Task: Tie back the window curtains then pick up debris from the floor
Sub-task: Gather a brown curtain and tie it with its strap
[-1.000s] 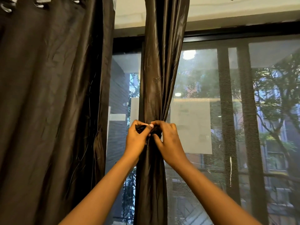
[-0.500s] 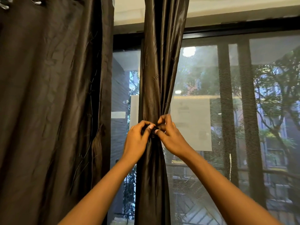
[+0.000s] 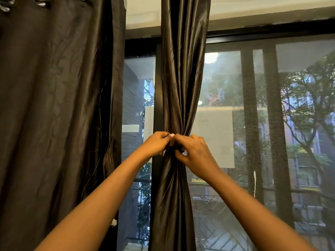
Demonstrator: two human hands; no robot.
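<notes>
1. The left hand (image 3: 157, 143) has its fingers curled tight, pinching a dark tie (image 3: 173, 147) at the gathered waist of the middle curtain (image 3: 181, 78); a pale-painted nail shows at the top of its pinch.
2. The right hand (image 3: 194, 153) is also clenched, its fingers bent inward onto the same dark tie, with the thumb tucked under and another pale nail showing just below the knot area.
3. The two hands meet fingertip to fingertip, touching each other directly in front of the curtain's narrowest point.
4. The tie itself is mostly hidden between the fingers; only a small dark bunch shows, so its exact shape and whether it is knotted cannot be told.
5. The middle curtain is cinched right at the grip: above the hands it rises in tight folds that widen toward the top, below them it flares out again and hangs down between the two forearms.
6. To the left of the left hand, well apart from it, a second curtain (image 3: 54, 115) hangs loose and untied, with metal eyelets (image 3: 42, 3) at its top.
7. Behind the hands stands the window (image 3: 290, 124) with a dark frame and mesh screen; a pale paper sheet (image 3: 215, 138) is on the glass just beyond the right hand.
</notes>
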